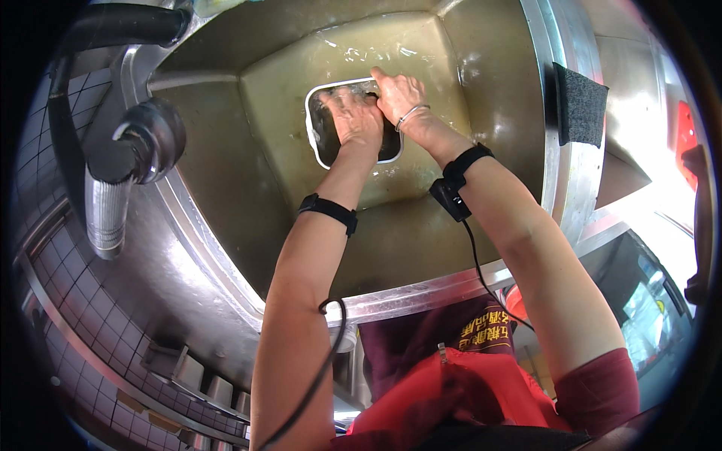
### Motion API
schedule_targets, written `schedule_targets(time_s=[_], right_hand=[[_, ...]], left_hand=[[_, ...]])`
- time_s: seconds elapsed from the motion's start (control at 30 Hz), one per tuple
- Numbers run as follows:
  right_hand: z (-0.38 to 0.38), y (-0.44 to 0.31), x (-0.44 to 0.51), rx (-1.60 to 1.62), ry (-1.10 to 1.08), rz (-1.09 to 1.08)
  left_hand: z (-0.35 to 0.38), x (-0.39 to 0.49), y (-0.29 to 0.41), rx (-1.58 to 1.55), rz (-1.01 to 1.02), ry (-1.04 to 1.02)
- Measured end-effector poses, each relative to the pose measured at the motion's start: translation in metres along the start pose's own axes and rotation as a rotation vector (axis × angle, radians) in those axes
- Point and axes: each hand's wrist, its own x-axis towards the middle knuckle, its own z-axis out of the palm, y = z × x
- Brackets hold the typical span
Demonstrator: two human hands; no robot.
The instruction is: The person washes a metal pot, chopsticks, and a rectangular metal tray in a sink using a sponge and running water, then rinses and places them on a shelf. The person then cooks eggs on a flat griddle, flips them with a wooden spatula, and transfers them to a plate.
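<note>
A white-rimmed rectangular container (309, 115) sits low in a deep metal sink (406, 248) that holds water. My left hand (354, 115) is inside the container with its fingers spread in the water; its fingertips are blurred, and I cannot tell whether it touches anything under them. With my right hand (397, 97) I grip the container's upper right rim, the thumb side pointing up along the edge. The container's inside looks dark, and what lies in it is partly hidden by my left hand and the moving water.
A dark scouring pad (584, 107) lies on the sink's right edge. At the left stand a black tap fitting (149, 141) and a ribbed clear cylinder (106, 211). Metal containers (217, 390) are below left. Thin black cables run from both wrist straps.
</note>
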Motion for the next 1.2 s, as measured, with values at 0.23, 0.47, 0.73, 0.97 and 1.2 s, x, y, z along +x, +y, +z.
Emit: schedule_targets(time_s=[0.23,0.47,0.73,0.97,1.2], right_hand=[[0.023,-0.001,-0.008,0.117,0.076,0.103],[0.032,0.009,-0.011,0.232,0.159,0.145],[0.023,0.02,-0.012,0.038,0.031,0.181],[-0.014,0.004,-0.036,-0.123,0.375,-0.041],[0.012,-0.021,-0.079,-0.234,-0.37,-0.342]], left_hand=[[0.021,0.012,-0.025,-0.62,-0.241,-0.409],[0.039,0.003,-0.042,-1.485,-0.025,-0.719],[-0.066,-0.072,-0.119,-1.17,0.271,-0.848],[-0.061,-0.129,-0.13,-0.465,0.312,-0.682],[-0.094,-0.155,-0.125,-0.593,0.055,-0.17]])
